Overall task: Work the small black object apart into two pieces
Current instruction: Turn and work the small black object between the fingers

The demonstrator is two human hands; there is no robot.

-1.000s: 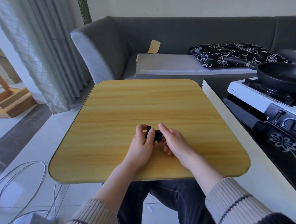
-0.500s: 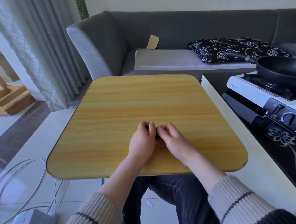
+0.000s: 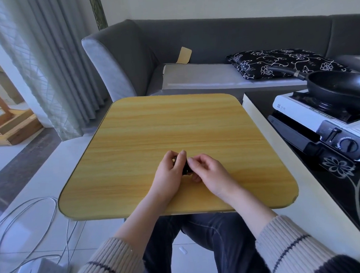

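Fingers first: the left hand (image 3: 170, 174) has its thumb and forefinger curled shut around the black object (image 3: 184, 169), and the right hand (image 3: 208, 173) has its fingertips pinched onto the side facing it. So both sets of fingers are closed on the same little thing, which sits right between them, just above the bench (image 3: 174, 124) on the near side. Only a sliver of black shows, so no telling yet whether a seam has opened.

To do this bit well, the person probably wants the left grip kept still as the anchor while the right does short pulls or a small twist straight away from it, wrists low over the bench so a piece that pops free doesn't fly off toward the stove (image 3: 320, 116) out to the right of the fingers.

Versus half a second ago: the hands were pressed together with the object basically hidden; now they've spread a touch and the black shows again. A second ago more of it was visible.
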